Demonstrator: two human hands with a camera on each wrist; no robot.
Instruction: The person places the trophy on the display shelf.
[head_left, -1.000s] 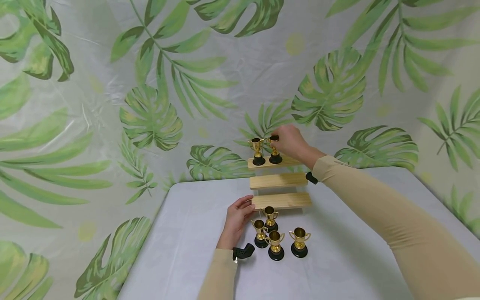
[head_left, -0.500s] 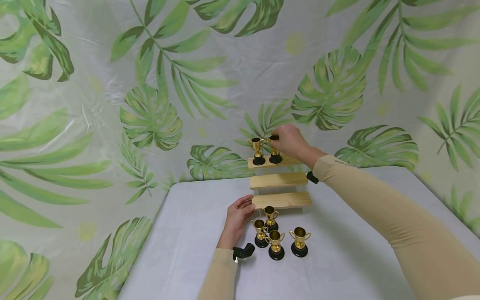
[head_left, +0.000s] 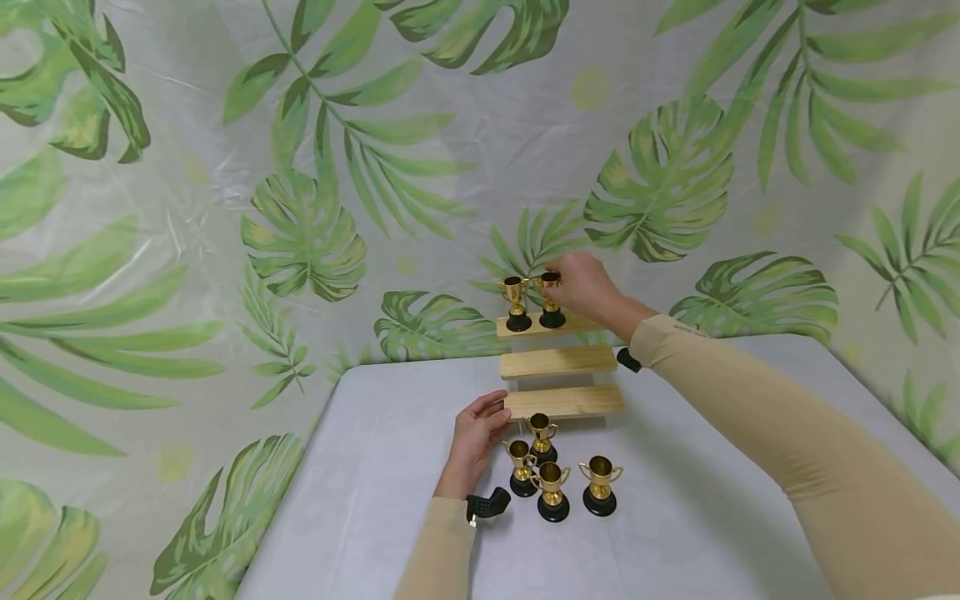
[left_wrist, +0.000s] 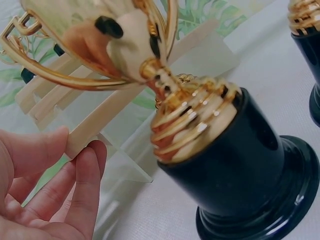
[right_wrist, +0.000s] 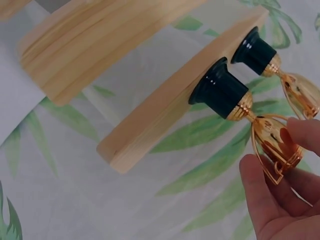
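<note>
My right hand (head_left: 587,283) holds a small gold trophy cup (right_wrist: 272,137) by its bowl and handle, thumb on one side and fingers on the other. Its black base stands on the top shelf (right_wrist: 150,120) of a three-step wooden rack. Beside it on the same shelf is another trophy cup (head_left: 514,292). With thumb and fingertips, my left hand (head_left: 472,437) pinches the left end of the bottom shelf (head_left: 562,402). Close in front of that hand, a trophy cup (left_wrist: 220,135) fills much of the left wrist view.
Several upright trophy cups, including one at the right (head_left: 600,483), stand on the white tabletop (head_left: 360,475) before the rack. The middle shelf (head_left: 558,362) lies between the other two. A leaf-patterned backdrop (head_left: 420,208) hangs behind.
My right hand has shifted very slightly at the trophy cup's rim, showing a little more of its mouth. My left hand stays at the bottom shelf's end.
</note>
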